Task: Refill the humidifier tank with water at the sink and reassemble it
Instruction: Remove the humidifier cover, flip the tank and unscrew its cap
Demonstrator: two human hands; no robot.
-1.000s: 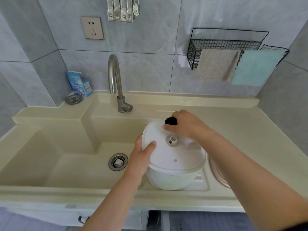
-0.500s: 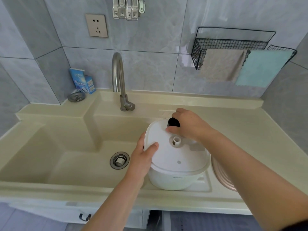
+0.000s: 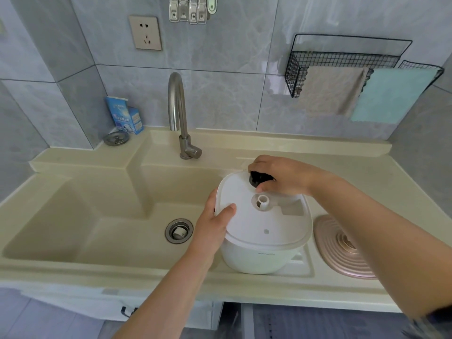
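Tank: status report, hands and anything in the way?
Left hand steadies tank on the sink ledge. Right hand grips black cap. Tap off to the left, nothing blocking.

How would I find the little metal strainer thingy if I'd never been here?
Start at the tall curved steel tap behind the cream sink, then look left to the ledge corner. The small round silver sink strainer lies flat there, before the blue carton, the only round metal thing on that ledge.

The sink basin [image 3: 73, 223] left of the humidifier tank [image 3: 264, 223] lies open; the faucet [image 3: 177, 113] stands behind, and a ribbed lid [image 3: 342, 245] crowds its right.
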